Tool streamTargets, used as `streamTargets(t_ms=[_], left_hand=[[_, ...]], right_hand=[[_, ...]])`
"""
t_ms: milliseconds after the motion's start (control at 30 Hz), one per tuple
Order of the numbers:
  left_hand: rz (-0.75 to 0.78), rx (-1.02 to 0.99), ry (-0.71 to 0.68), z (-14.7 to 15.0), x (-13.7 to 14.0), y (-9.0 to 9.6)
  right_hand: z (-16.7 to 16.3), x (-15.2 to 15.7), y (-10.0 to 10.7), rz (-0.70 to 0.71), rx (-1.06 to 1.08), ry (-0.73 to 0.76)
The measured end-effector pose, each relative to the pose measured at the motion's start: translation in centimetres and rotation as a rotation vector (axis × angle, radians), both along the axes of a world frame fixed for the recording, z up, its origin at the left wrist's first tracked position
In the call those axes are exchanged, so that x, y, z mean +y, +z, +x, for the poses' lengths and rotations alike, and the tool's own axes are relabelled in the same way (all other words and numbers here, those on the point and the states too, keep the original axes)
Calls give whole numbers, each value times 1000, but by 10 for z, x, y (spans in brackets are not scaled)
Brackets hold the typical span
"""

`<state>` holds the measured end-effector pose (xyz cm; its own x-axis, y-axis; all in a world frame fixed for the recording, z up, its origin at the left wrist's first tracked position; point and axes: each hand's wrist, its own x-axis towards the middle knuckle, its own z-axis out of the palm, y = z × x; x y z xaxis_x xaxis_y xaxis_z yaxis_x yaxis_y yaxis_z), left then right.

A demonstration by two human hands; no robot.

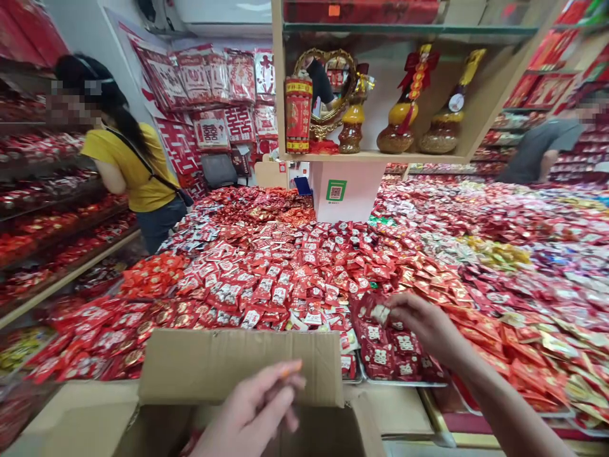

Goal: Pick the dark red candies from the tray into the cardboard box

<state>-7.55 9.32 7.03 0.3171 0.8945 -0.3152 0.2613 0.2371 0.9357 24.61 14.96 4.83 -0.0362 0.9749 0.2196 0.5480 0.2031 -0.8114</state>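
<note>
My left hand (pixel 259 406) hovers over an open cardboard box (pixel 240 368), its fingers loosely bent and nothing visible between them. A bit of orange shows at its index fingertip. To the right, my right hand (pixel 419 320) is closed at the fingertips on a dark red candy packet (pixel 379 313) with white print, just above a metal tray. Similar dark red packets (pixel 380 355) with white double-happiness characters fill that tray (pixel 404 383). The inside of the box is mostly dark and partly hidden by my left hand.
Heaps of red, orange and pink packets (pixel 266 285) cover the wide display. A shelf (pixel 371 157) with gourd-shaped bottles (pixel 397 127) stands above a white post (pixel 349 206). One person in yellow (pixel 136 165) is at left, another in grey (pixel 537 149) at right.
</note>
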Motion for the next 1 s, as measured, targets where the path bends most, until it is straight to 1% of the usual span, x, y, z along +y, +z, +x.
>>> streamTargets(t_ms=[33,67,133,167,233,333,400,467,533,600,667,733,833,933,1000], left_hand=[[22,-72,32,11,4,5],[18,-136,38,20,7,8],[19,-225,41,32,9,10],[18,-260,53,35,8,10],[26,-325,119,37,4,8],[49,-397,255,35,-2,3],[81,-386,284,34,-3,-1],[147,-335,293,34,-3,-6],[218,-274,297,35,-4,-11],[248,-229,276,35,-5,-16],[249,-214,232,34,-7,-17],[234,-224,194,34,-9,-15],[175,-272,162,33,-10,-8],[226,-270,117,31,-8,-5],[227,-307,49,29,-8,-5]], right_hand=[[-22,-13,6,-11,112,99],[-42,-25,10,-28,177,184],[-75,-43,14,-28,239,266],[-87,-50,13,-22,281,261],[-103,-59,8,-44,463,178],[-119,-66,-4,-238,837,63],[-128,-71,-10,-334,1025,24],[-137,-75,-15,-351,1180,-25],[-144,-79,-19,-353,1282,-43],[-147,-83,-22,-342,1286,-25],[-146,-87,-23,-299,1223,-17],[-140,-90,-21,-257,1132,-6],[-128,-93,-15,-235,1021,47],[-118,-94,-12,-212,916,116],[-115,-95,-13,-155,802,172]])
